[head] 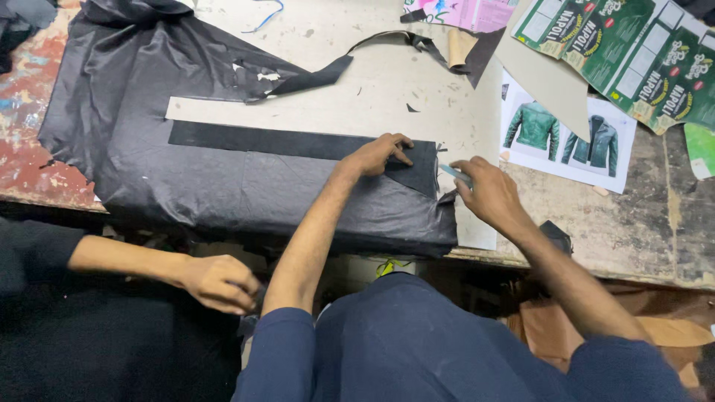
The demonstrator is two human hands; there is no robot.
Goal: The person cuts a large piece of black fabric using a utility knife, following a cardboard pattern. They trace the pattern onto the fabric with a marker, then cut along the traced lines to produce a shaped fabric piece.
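Observation:
My left hand (380, 154) presses flat on a dark strip of leather (283, 143) that lies over a large sheet of black leather (246, 193) on the worktable. Its fingers rest near the strip's right end. My right hand (485, 192) is just to the right, closed around a thin pale blue tool (452, 173) whose tip points at the strip's right edge. A pale pattern board (357, 104) lies under the leather.
Another person's hand (220, 283) rests below the table edge at the left. A printed sheet showing two green jackets (570, 138) and green printed packaging (640, 59) lie at the right. Leather scraps (424, 45) sit at the back.

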